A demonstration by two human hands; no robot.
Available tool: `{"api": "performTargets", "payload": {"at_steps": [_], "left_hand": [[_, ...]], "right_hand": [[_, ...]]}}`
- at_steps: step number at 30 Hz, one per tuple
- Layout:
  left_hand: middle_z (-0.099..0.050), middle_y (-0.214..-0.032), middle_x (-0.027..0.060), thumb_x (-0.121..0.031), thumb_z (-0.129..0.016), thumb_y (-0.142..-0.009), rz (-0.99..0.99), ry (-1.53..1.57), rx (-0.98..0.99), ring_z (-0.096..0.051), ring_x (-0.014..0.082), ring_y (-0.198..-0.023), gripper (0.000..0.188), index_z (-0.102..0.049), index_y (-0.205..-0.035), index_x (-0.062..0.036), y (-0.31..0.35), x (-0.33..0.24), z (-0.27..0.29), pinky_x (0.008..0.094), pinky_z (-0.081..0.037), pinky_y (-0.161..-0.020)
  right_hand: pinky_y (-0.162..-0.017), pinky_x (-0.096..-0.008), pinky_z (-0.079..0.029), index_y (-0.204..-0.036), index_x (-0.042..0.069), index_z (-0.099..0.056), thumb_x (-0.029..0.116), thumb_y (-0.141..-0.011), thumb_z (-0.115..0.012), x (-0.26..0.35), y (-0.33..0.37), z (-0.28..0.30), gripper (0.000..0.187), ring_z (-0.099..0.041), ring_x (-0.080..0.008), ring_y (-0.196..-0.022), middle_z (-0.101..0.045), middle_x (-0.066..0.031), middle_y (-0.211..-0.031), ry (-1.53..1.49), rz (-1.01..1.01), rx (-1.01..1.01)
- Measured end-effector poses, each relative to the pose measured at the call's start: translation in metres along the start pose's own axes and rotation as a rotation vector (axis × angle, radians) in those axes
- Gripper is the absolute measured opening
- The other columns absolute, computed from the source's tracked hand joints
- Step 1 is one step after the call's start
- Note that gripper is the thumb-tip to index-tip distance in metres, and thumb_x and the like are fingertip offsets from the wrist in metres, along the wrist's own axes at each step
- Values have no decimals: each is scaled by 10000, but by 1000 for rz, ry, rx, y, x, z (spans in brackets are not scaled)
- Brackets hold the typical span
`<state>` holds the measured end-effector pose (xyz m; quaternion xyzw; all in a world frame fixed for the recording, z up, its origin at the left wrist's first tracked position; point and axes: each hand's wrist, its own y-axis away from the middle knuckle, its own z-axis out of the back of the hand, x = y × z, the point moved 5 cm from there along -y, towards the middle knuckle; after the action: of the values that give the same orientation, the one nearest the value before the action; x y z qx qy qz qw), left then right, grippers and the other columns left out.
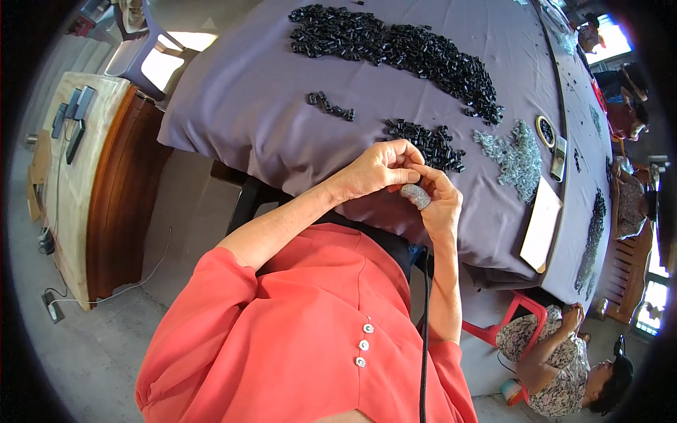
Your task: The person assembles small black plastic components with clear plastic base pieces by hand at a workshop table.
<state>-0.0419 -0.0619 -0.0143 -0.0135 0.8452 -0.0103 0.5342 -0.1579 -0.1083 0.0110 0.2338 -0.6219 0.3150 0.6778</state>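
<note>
My left hand (375,169) and my right hand (441,201) meet over the near edge of the cloth-covered table (240,106). The fingertips of both are pinched together, and whatever sits between them is too small or hidden to make out. A grey, speckled wrap (416,197) covers what looks like my right thumb. Just beyond my fingers lies a small heap of short black tube-like pieces (427,143). To the right of it is a pile of small clear pieces (518,156).
A long black heap (402,53) stretches across the far side. On the right lie a tape roll (545,131), a pale handheld device (559,158) and a white card (541,225). A co-worker (564,352) sits near a red chair (511,317). A wooden desk (116,190) stands left.
</note>
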Motion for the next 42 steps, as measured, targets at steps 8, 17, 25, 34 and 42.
{"api": "performTargets", "payload": {"at_steps": [8, 17, 25, 34, 42], "left_hand": [[-597, -867, -9, -185, -580, -898, 38, 31, 45, -499, 37, -718, 186, -565, -1023, -48, -1, -2, -1, 180, -388, -575], [-603, -840, 4, -104, -630, -842, 117, 75, 50, -491, 42, -667, 147, -587, -965, -38, -2, -6, 0, 185, -389, -558], [-564, -803, -27, -29, -612, -817, 101, 24, -17, -472, 33, -657, 192, -588, -1007, -41, 0, -3, -2, 179, -374, -563], [-575, -734, -4, -49, -620, -825, 91, 97, -6, -467, 52, -606, 79, -638, -898, -25, -1, -1, 1, 191, -386, -537], [-575, -748, 0, -47, -615, -834, 85, 125, -7, -476, 49, -613, 69, -627, -900, -27, -2, -2, 0, 187, -397, -542]], "right_hand": [[-629, -300, -477, -933, 27, -605, -23, -745, -597, 20, 0, 0, 195, -610, -219, -678, -597, -95, -758, 503, 267, -63], [-604, -315, -470, -911, 39, -600, 47, -713, -680, 22, 1, -3, 213, -588, -238, -654, -586, -91, -753, 466, 298, -57], [-636, -245, -451, -985, 49, -639, 25, -732, -683, 19, -9, 33, 258, -563, -127, -693, -591, -47, -765, 453, 147, 8], [-781, -360, -449, -930, 24, -619, -45, -732, -511, -1, -43, 132, 236, -597, -310, -838, -620, -157, -885, 874, 49, -474], [-790, -390, -445, -926, 62, -638, 37, -751, -549, -24, -61, 142, 198, -596, -329, -866, -626, -146, -914, 1010, -64, -431]]}}
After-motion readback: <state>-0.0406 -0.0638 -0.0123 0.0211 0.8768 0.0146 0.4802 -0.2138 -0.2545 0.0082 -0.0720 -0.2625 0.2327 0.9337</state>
